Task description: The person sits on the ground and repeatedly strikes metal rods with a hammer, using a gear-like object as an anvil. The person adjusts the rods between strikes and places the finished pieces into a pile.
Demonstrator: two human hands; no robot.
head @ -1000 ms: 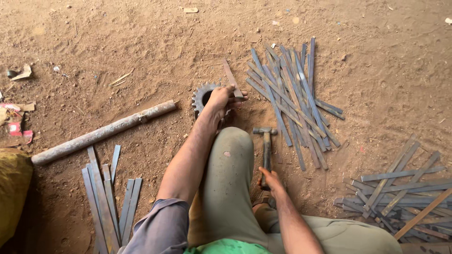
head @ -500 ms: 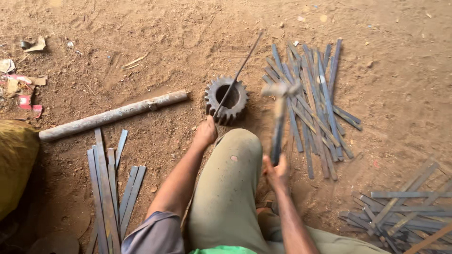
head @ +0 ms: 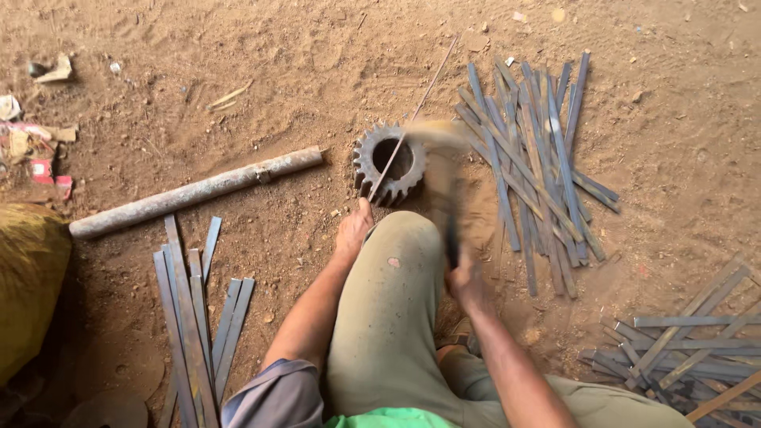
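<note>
Your left hand (head: 353, 230) pinches a thin strip (head: 412, 119) slanting across the gear (head: 390, 162) on the dirt floor (head: 682, 158). Your right hand (head: 468, 281) is clenched on a blurred hammer (head: 440, 158) over the gear, beside piled strips (head: 539, 166).

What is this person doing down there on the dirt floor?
The left hand holds a thin metal strip laid across a rusty toothed steel gear on the ground. The right hand swings a blurred hammer above it. Grey flat metal strips lie piled alongside, and a long rusty pipe lies to the left.
</note>
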